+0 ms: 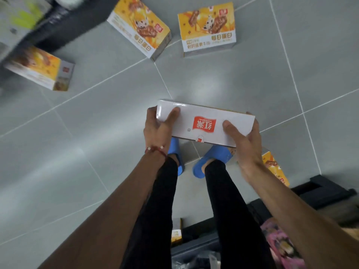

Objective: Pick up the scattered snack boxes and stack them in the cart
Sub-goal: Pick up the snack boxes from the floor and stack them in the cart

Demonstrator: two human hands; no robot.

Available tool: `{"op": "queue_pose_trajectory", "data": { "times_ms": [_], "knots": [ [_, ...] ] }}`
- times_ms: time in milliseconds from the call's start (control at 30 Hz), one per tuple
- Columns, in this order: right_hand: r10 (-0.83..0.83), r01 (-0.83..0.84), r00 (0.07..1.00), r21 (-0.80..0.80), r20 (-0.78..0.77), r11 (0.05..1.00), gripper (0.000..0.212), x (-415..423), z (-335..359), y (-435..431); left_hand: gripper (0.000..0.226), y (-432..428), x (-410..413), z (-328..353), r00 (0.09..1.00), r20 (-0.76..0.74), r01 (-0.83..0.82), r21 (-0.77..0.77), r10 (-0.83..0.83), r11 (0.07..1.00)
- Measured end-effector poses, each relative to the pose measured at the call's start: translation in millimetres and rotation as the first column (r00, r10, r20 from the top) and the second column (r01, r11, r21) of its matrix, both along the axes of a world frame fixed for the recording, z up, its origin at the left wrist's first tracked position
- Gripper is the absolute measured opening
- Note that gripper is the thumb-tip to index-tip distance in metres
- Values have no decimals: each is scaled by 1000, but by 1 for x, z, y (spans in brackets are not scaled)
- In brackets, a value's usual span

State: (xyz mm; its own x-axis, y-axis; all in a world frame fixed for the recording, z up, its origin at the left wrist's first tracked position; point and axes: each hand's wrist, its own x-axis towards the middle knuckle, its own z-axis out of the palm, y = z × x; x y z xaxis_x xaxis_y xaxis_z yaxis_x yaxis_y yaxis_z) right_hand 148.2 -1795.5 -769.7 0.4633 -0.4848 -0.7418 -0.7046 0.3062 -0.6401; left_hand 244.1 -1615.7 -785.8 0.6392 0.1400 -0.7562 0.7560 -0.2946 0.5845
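both hands, left hand (pixel 155 127) and right hand (pixel 245 141), clasp the ends of white rectangular cardboard snack box (pixel 204 123); looks light, stiff, glossy, best held by ends

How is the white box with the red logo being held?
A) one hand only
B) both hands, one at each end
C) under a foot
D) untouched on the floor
B: the left hand and the right hand each grip one end of the white box.

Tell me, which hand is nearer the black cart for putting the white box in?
Right, probably. Both hands grip the white box, but the right hand is nearer the dark cart frame; the left hand is farther.
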Motion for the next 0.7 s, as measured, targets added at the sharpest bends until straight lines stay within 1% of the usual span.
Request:
{"op": "queue_pose_trajectory", "data": {
  "times_ms": [100, 133, 200, 233, 333, 400, 500, 600, 633, 700],
  "knots": [
    [29, -28, 996, -15, 84, 1000, 49, 5, 56, 19, 68, 26, 2, 61, 1000, 27, -4, 51, 2, 999],
    [64, -61, 993, -31, 100, 998, 49, 7, 74, 24, 71, 36, 1, 79, 999, 32, -6, 64, 4, 998],
    [129, -125, 986, -52, 107, 991, 68, 14, 111, 34, 69, 55, -2, 116, 998, 48, -36, 68, 32, 997],
    [160, -153, 981, -69, 107, 986, 74, 19, 130, 39, 65, 64, -5, 134, 997, 61, -57, 72, 53, 996],
    [234, -217, 965, -140, 117, 966, 67, 27, 183, 53, 56, 84, -17, 188, 988, 124, -109, 97, 97, 989],
    [297, -273, 945, -165, 138, 948, 64, 29, 214, 61, 54, 92, -25, 222, 980, 167, -135, 136, 112, 981],
    [347, -320, 917, -154, 198, 935, 63, 28, 255, 71, 67, 101, -40, 270, 963, 236, -177, 208, 126, 962],
    [377, -359, 888, -115, 264, 926, 70, 30, 290, 75, 79, 106, -56, 312, 950, 277, -217, 264, 142, 940],
    [383, -371, 882, -97, 275, 924, 68, 32, 302, 77, 80, 108, -62, 324, 946, 284, -238, 283, 156, 929],
    [413, -415, 862, -58, 295, 908, 54, 34, 323, 80, 77, 112, -75, 346, 934, 298, -288, 298, 198, 910]
  ]
}}
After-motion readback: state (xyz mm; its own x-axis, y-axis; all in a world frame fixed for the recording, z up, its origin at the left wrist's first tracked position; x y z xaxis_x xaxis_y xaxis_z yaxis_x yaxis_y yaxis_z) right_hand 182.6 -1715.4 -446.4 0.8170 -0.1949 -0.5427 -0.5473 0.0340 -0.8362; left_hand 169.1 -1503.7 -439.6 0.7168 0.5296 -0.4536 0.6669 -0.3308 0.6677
